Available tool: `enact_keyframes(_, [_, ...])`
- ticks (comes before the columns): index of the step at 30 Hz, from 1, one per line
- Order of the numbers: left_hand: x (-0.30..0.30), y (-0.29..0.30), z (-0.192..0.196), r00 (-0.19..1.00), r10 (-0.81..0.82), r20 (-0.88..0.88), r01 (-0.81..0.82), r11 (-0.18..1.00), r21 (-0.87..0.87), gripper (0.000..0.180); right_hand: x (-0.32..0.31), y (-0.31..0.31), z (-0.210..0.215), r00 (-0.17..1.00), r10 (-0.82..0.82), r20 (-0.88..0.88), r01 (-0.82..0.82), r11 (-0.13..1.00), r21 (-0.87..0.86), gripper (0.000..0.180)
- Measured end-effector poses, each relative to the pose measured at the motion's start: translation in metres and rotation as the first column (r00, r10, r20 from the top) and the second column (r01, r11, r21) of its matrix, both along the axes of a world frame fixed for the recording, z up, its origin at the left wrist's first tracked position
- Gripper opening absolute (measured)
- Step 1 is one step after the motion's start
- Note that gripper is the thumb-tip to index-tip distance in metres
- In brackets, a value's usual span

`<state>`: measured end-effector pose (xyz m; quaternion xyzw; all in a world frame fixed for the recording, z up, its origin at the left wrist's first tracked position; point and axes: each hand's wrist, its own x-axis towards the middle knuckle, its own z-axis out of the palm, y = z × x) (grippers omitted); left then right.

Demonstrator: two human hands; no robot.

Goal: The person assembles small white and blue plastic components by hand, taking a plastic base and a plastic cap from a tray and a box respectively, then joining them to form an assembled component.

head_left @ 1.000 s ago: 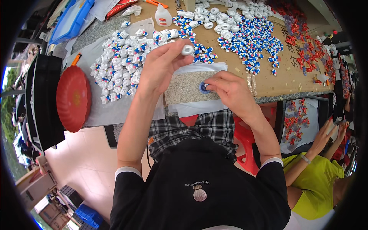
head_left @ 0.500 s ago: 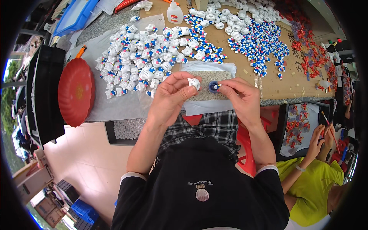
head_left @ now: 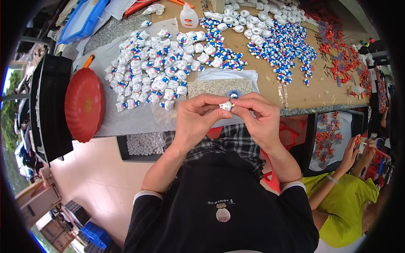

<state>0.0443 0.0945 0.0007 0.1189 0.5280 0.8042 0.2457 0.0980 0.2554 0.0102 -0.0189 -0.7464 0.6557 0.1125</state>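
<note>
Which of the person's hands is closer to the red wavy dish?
Left: the left hand is right of the red scalloped dish; the right hand is farther right, beyond the left one.

The site is a workshop. The worktable (head_left: 303, 96) bears heaped white parts (head_left: 256, 32) and blue parts (head_left: 278, 55). A co-worker (head_left: 344, 206) sits nearby.

Pale lettering (head_left: 220, 203) on the black shirt (head_left: 236, 181), dark characters (head_left: 327, 70) on brown cardboard (head_left: 297, 93), red label (head_left: 189, 22) on white bottle (head_left: 187, 14)
</note>
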Motion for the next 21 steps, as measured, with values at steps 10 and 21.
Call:
enact_keyframes(10, [-0.013,-0.009,0.011,0.998,0.018,0.058,-0.015,0.999,-0.048,0.021,-0.013,-0.008,-0.004,0.976,0.095,0.197,-0.031,0.952,-0.304,0.017])
enact_keyframes(21, [-0.126,-0.123,0.004,0.438,0.272,-0.857,-0.898,0.079,-0.433,0.028,-0.066,0.064,-0.02,0.987,-0.133,0.089,0.092,0.926,0.367,0.014])
